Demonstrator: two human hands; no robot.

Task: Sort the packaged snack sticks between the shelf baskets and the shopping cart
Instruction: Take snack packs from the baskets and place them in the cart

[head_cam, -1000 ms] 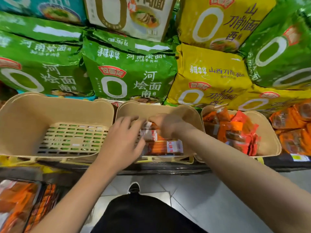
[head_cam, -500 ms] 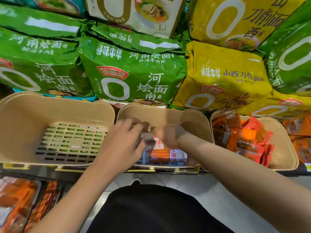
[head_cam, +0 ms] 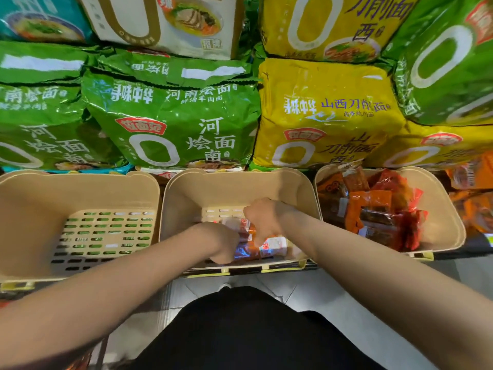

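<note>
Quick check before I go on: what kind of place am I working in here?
Most likely a grocery store aisle. Stacked noodle multipacks fill the shelf, beige baskets line its front edge, and one basket holds packaged snacks. Both hands reach into the middle basket.

Green noodle bags [head_cam: 170, 124] and yellow noodle bags [head_cam: 328, 113] are lying stacked together; a tiled floor [head_cam: 333, 297] is showing below.

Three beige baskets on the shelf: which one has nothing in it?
The left basket: only its bare slotted floor shows. The middle basket holds snack sticks under both hands; the right basket is piled with orange-red packets.
</note>
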